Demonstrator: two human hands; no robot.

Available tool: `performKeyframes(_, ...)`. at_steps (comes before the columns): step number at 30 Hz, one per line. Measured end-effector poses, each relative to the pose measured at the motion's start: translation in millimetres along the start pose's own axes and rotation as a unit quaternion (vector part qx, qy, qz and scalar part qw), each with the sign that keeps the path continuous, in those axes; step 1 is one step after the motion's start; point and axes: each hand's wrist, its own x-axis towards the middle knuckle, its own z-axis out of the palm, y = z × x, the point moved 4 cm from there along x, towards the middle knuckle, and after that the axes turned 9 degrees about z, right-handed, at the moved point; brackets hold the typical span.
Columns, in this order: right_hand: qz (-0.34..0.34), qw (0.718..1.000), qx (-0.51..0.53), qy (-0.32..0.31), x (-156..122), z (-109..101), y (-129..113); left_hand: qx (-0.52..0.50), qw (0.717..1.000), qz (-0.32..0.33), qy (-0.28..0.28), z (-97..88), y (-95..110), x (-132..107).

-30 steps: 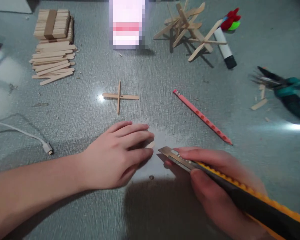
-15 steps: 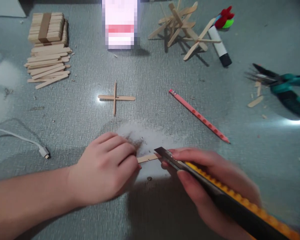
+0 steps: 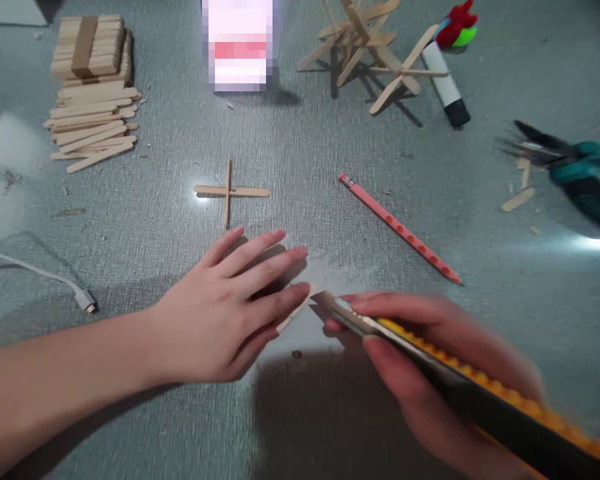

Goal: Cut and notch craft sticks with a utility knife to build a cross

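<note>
My left hand lies with its fingers spread over a pale wooden craft stick. Only a slanted strip of that stick shows, between the index finger and thumb. In my right hand is a yellow and black utility knife, its blade out and pointing left. The blade tip is close to the stick's upper right end; whether they touch I cannot tell. Beyond my left hand, two craft sticks form a flat cross.
Stacked and loose craft sticks lie far left, near a white cable. A pink pencil, pliers and stick scraps are on the right. A stick structure, a white tube and a blurred screen stand farther back.
My left hand has gone from curled fingers to spread ones. The craft stick under it has turned to a steeper slant. The knife stays in my right hand, nearly in place.
</note>
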Motion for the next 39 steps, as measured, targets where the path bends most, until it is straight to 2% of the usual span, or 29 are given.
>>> performKeyframes(4, -0.01, 1.0, 0.022, 0.011, -3.0, -5.4, -1.2, -0.021, 0.999, 0.007, -0.028, -0.7, -1.3, -1.5)
performKeyframes(10, -0.084, 0.992, 0.007, -0.091, 4.7, 7.5, -14.8, -0.078, 0.994, 0.069, -0.037, -3.6, -4.9, -2.8)
performKeyframes(14, -0.121, 0.984, -0.012, -0.13, 6.7, 15.5, -21.1, -0.118, 0.988, 0.094, -0.044, -2.7, -9.8, -2.3)
performKeyframes(23, -0.161, 0.976, -0.071, -0.125, 1.8, 23.3, -28.9, -0.1, 0.987, 0.072, -0.105, 2.2, -13.4, -1.6)
performKeyframes(36, -0.184, 0.968, -0.126, -0.115, -2.5, 26.1, -28.7, -0.088, 0.988, 0.074, -0.099, 1.9, -12.3, -2.7)
performKeyframes(39, -0.189, 0.963, -0.133, -0.134, -6.6, 27.4, -30.9, -0.087, 0.988, 0.068, -0.105, 1.2, -11.4, -2.2)
